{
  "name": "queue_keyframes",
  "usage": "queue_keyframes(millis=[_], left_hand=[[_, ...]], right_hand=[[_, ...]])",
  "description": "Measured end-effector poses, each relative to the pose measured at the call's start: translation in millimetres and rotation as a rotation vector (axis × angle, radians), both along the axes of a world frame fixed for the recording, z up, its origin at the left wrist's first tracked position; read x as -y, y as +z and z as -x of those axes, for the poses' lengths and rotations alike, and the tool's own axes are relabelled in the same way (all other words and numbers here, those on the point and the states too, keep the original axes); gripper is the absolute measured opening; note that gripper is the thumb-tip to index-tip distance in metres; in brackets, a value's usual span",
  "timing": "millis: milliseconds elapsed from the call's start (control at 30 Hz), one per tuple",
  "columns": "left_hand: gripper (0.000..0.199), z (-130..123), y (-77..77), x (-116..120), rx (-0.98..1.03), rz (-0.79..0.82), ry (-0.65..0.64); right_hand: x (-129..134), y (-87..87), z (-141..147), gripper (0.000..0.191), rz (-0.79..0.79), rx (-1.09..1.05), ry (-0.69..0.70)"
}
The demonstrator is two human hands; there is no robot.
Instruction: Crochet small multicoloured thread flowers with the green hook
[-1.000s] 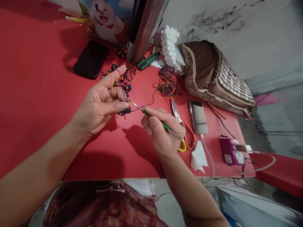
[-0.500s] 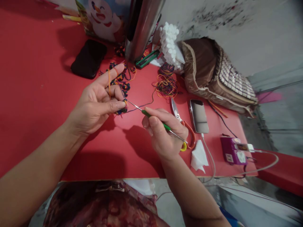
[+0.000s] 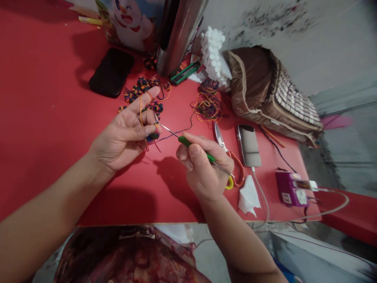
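Observation:
Between thumb and fingers, my left hand point(image 3: 125, 131) pinches a small dark multicoloured crochet piece point(image 3: 153, 136). Orange yarn point(image 3: 141, 110) loops around its raised index finger. My right hand point(image 3: 206, 165) is closed around the green grip of a crochet hook point(image 3: 184, 141), whose metal tip reaches the piece at my left fingertips. I cannot make out the stitch at the tip. A dark strand runs from the piece towards a tangle of orange and dark yarn point(image 3: 207, 106). Several crocheted flower-like pieces point(image 3: 138, 88) lie behind my left hand, which partly covers them.
On the red table point(image 3: 123, 196) are a black phone point(image 3: 112, 72), a green box cutter point(image 3: 185, 73), scissors point(image 3: 220, 139), a charging phone point(image 3: 249, 145), a white tissue point(image 3: 249, 196) and a purple adapter point(image 3: 290, 188). A metal post point(image 3: 179, 39) and a brown bag point(image 3: 253, 74) stand behind.
My left hand has shifted slightly down and right, its index finger lower, uncovering more of the crocheted pieces behind. The hook has barely moved and stays at the piece.

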State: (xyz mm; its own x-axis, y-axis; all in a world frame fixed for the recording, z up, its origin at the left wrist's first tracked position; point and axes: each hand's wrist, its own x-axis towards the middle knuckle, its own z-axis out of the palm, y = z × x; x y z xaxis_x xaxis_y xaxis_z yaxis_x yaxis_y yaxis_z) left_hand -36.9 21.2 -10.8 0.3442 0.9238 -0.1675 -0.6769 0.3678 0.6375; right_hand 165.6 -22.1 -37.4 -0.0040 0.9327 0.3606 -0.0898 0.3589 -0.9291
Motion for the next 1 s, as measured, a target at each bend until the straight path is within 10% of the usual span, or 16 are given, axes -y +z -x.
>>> queue_keyframes(millis=[467, 1000], left_hand=[[0.06, -0.5, 8.5, -1.0, 0.011, 0.082, -0.072], [0.067, 22.0, -1.6, -13.8, -0.118, 0.11, -0.42]], right_hand=[[-2.7, 3.4, -8.6, 0.026, -0.163, 0.103, 0.035], [-6.0, 27.6, -27.8, 0.015, 0.083, 0.101, 0.186]])
